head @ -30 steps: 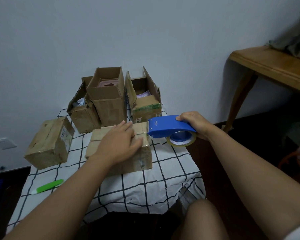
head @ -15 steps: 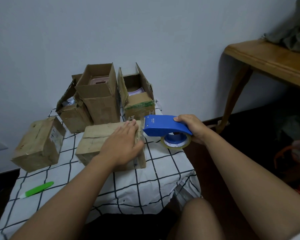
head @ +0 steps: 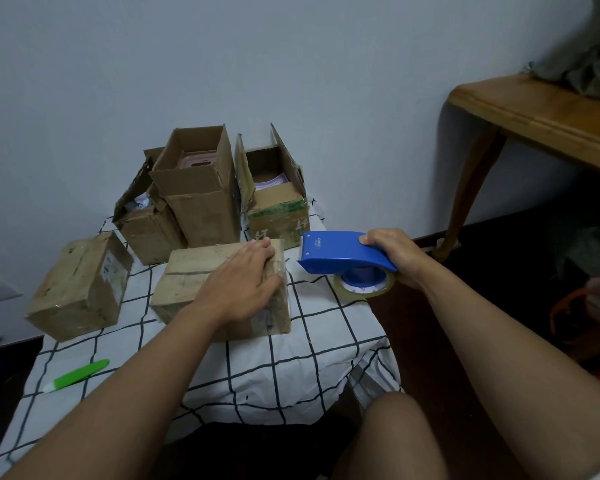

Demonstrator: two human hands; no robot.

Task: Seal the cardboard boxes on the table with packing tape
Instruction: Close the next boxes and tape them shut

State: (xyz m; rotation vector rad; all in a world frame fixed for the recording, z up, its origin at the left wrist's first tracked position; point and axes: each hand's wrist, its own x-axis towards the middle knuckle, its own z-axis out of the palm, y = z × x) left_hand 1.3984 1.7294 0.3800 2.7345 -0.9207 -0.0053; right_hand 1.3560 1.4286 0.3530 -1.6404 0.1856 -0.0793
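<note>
A low table (head: 326, 344) is draped in a white cloth with a black grid; it is set against a pale wall (head: 291, 64); dark floor is seen to its right; a wooden side table (head: 541, 112) juts in at upper right, with crumpled fabric (head: 582, 74) on top.

3 open cardboard boxes are grouped at the back edge: a left one (head: 146, 233), a tall middle one (head: 201, 199), a right one with green print (head: 278, 216); their flaps are raised. A closed box (head: 80, 285) is tilted at the left edge. A green pen (head: 78, 374) lies near the front left.

The closed box being sealed (head: 187, 282) lies flat at centre; it is pressed down by the left hand (head: 243, 282), fingers straight and flat over its right end. The blue tape dispenser (head: 340, 252) is gripped at its handle by the right hand (head: 395, 258), fingers curled round it; its toothed end is held just beside the box's right edge, apart from it; the clear tape roll (head: 364, 285) hangs under it, past the table's right edge.

Bare cloth is left at the front and right of the box; a knee (head: 395, 431) sits below the front edge.
</note>
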